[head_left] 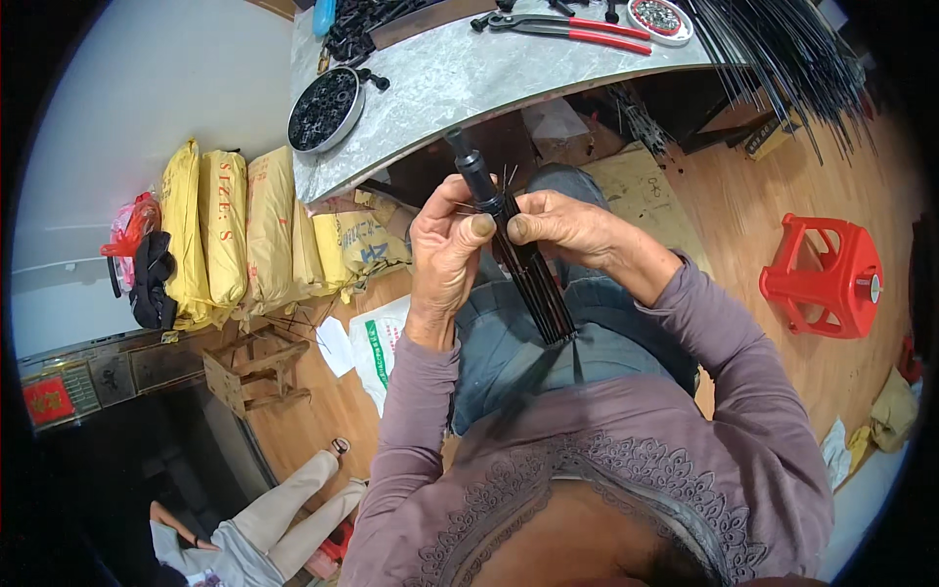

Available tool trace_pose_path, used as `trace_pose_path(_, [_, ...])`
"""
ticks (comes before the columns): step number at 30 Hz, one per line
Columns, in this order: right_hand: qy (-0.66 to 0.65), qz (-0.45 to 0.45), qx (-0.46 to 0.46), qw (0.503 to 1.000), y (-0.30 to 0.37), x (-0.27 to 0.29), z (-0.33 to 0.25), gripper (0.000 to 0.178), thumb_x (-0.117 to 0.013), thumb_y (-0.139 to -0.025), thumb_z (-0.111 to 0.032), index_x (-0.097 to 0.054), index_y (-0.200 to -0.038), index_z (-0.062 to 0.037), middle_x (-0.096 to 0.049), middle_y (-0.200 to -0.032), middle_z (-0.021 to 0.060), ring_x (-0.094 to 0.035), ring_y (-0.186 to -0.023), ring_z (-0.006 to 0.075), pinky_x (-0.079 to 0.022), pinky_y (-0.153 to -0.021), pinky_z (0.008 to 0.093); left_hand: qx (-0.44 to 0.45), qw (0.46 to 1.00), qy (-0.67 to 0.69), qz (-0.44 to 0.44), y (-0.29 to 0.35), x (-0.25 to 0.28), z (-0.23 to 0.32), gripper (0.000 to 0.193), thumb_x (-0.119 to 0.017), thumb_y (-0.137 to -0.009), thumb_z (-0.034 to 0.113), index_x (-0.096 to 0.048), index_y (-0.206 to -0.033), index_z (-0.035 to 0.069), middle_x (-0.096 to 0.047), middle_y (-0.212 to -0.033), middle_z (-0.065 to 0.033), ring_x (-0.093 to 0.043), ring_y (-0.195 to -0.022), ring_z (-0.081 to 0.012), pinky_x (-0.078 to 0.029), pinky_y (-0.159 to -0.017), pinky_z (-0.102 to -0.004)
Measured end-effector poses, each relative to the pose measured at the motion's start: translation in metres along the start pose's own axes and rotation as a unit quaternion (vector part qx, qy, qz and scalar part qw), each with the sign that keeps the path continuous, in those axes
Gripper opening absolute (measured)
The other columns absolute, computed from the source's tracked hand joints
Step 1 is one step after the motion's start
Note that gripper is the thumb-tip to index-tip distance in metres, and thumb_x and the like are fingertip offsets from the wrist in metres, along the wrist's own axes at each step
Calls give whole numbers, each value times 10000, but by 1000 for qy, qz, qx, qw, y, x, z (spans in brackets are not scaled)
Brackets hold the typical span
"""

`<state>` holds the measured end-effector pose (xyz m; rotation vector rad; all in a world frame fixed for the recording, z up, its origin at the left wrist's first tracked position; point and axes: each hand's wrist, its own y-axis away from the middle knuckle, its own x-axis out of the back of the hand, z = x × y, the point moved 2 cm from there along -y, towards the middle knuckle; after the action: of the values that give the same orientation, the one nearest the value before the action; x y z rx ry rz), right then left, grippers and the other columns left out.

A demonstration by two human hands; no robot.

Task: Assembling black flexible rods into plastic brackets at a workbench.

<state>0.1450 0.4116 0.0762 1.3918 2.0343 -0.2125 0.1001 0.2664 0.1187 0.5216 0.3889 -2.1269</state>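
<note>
My left hand (442,256) and my right hand (567,227) are closed around a folded black umbrella frame (533,284), held above my lap. Its thick black tube end (474,171) points up and away, toward the table. The bundle of thin dark ribs slants down to my jeans. Both thumbs press on the frame just below the tube, from opposite sides. A few thin wires stick out near my fingers. My other fingers are partly hidden behind the frame.
On the grey table (430,108) are a bowl of small black parts (326,110), red-handled pliers (577,29), a dish of small metal parts (660,18) and long black rods (782,59). Yellow sacks (223,230) line the left wall. A red stool (827,276) stands right; another person (264,528) is lower left.
</note>
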Motion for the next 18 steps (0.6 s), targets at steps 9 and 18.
trace_pose_path(9, [-196,-27,81,977,5,-26,-12,372,-728,-813,-176,-583,-1122,-28,-639,-956,86,-666,-817,211,-586,-709,321,32,981,-139,-128,-21,17,15,449,-778,-767,223,-615,-1139,30,-544,-1175,-29,-565,-991,-130,-469,-866,-274])
trace_pose_path(18, [-186,86,126,971,12,-13,-17,193,-695,-842,-125,-617,-999,-43,-643,-809,56,-637,-682,146,-546,-589,254,-46,990,-125,40,11,-9,33,613,-609,-879,392,-436,-1347,36,-490,-1277,-121,-555,-1050,-201,-432,-936,-347])
